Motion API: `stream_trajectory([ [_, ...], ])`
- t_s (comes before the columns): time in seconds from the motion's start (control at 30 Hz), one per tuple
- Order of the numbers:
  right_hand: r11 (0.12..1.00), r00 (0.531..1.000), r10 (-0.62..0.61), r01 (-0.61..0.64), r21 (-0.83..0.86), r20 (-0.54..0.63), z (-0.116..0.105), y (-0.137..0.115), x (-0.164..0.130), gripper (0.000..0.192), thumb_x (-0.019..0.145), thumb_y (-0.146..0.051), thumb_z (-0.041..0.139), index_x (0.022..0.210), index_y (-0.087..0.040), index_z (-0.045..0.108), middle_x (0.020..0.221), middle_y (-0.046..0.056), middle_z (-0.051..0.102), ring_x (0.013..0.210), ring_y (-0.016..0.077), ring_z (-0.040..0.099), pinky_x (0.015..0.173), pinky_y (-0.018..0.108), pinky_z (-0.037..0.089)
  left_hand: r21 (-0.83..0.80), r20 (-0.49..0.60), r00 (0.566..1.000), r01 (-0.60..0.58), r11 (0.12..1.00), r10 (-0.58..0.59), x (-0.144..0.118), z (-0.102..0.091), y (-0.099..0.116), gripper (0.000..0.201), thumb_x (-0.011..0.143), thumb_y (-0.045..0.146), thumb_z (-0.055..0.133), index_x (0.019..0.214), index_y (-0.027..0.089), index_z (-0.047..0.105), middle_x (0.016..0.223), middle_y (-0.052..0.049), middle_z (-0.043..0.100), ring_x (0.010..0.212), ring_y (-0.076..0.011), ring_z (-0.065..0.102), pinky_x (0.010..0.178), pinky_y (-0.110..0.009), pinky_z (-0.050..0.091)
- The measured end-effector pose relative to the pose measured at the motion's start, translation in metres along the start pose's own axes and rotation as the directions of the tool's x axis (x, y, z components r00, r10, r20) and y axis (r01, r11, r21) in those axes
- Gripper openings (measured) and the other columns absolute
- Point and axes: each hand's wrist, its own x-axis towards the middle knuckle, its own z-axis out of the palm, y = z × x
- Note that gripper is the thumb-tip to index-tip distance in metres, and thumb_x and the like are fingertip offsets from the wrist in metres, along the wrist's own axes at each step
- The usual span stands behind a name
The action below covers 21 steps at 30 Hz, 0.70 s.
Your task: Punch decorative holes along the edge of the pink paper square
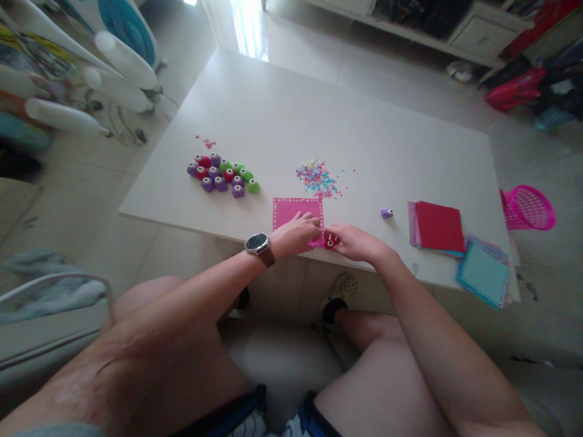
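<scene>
At the near edge of the white worktop (282,109), low in the middle of the frame, the person is punching shapes along the border of a pink paper square (291,212). The left hand (296,232) lies on the sheet with its fingers pressed flat to hold it down. The right hand (357,241) pinches a small red craft punch (330,241) seated on the paper's lower right corner, its grip closed round it. By my judgement this is the pressing step; the next squeeze calls for the punch lined up with the row of holes already running along the paper's edge. At the right of the frame a pink mesh basket (531,209) sits by the worktop's end; I cannot tell what is in it.
</scene>
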Motion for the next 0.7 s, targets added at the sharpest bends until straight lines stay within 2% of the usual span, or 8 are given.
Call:
stream_trajectory([
  [0.23,0.998,1.000,-0.010,0.009,0.058,0.010,0.0000,0.0033,0.0003,0.032,0.087,-0.005,0.073,0.115,-0.021,0.076,0.114,0.010,0.080,0.105,0.0247,0.071,0.091,0.029,0.050,0.011,0.005,1.000,0.006,1.000,-0.006,0.0002,-0.0006,0.0011,0.008,0.096,0.018,0.072,0.102,0.017,0.078,0.122,-0.013,0.073,0.116,-0.0282,0.060,0.106,-0.044,0.048],
  [0.7,0.997,0.999,-0.048,0.047,0.059,0.010,0.0004,0.0063,-0.0006,0.038,0.085,0.004,0.062,0.111,-0.020,0.075,0.118,0.010,0.080,0.107,0.0247,0.072,0.090,0.029,0.050,0.011,0.000,1.000,0.007,1.000,-0.007,-0.0008,-0.0009,0.0017,0.012,0.096,0.019,0.074,0.107,0.017,0.079,0.127,-0.013,0.073,0.121,-0.0292,0.061,0.108,-0.044,0.048],
])
